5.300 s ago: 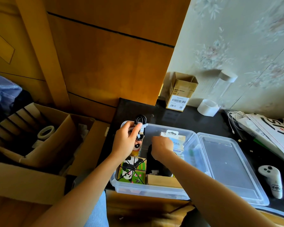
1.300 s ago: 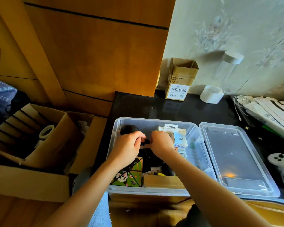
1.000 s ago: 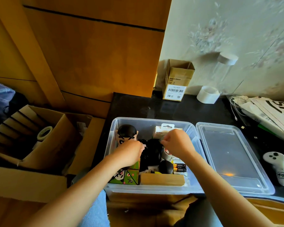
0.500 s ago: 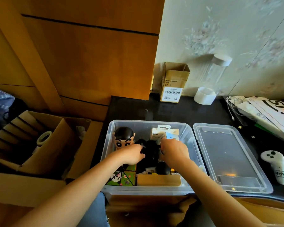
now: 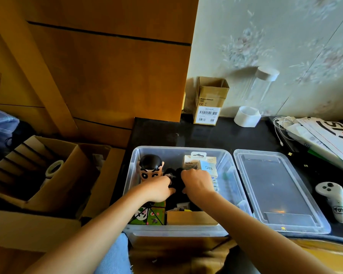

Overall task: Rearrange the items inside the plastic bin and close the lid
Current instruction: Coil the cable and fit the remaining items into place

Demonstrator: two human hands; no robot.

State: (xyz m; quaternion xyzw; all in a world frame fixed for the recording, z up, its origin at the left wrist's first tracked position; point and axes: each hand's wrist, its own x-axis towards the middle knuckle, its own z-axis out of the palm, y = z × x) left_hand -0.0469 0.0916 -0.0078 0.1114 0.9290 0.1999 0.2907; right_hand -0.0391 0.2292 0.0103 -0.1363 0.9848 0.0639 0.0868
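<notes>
The clear plastic bin (image 5: 178,150) stands open on the black table, its lid (image 5: 279,190) lying beside it on the right. Inside are a cartoon-face figure (image 5: 151,169) at the back left, a green panda cube (image 5: 150,215) at the front left, white boxed packets (image 5: 203,165) at the back, a brown box (image 5: 191,218) at the front and a black bundle (image 5: 175,179) in the middle. My left hand (image 5: 158,189) and right hand (image 5: 196,182) both grip the black bundle, fingers curled into it.
An open cardboard box (image 5: 38,171) with a tape roll (image 5: 54,168) sits left of the table. At the back stand a small carton (image 5: 210,101) and a white tape roll (image 5: 247,116). A white controller (image 5: 334,200), cables and papers (image 5: 325,135) lie at the right.
Earlier my left hand held a black cable above the bin. Both hands have since dropped into the bin's middle and closed on the black bundle; the figure's head has come into view.
</notes>
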